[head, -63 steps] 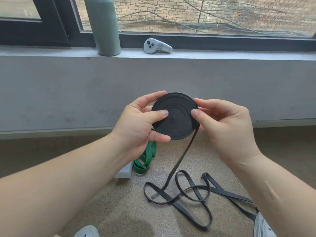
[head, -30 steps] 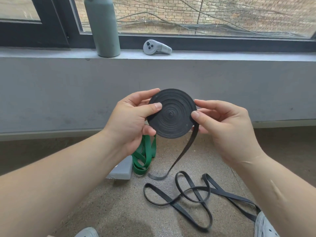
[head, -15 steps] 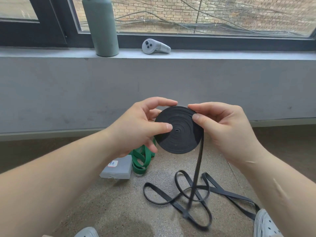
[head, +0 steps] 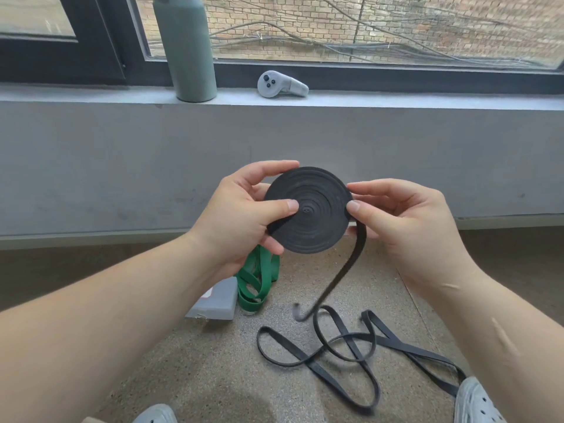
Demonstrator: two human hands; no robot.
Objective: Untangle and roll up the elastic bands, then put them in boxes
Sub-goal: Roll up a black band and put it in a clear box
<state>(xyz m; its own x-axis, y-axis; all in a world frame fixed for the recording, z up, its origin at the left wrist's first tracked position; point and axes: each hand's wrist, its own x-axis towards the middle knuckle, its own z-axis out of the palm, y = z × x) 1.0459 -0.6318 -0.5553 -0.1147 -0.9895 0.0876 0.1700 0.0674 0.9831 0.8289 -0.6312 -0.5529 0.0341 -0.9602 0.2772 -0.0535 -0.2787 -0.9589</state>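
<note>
Behind left hand [head: 241, 221], half-hidden green band [head: 258, 279]

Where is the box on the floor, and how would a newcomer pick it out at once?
Start at the grey wall under the window sill and drop to the speckled floor. Just below the left hand, partly hidden by that forearm, lies the grey box, beside the green band. It is the only flat, hard-edged thing there; everything near it is soft and looped.

I saw the black flat rubber band [head: 308, 210] wound into a tight spiral disc, face toward me, above the floor. Its loose tail [head: 341, 276] hung from the right rim. Below lay a looped black strap [head: 345, 355]. A folded green elastic band [head: 256, 282] touched a grey rectangular box [head: 218, 300].
</note>
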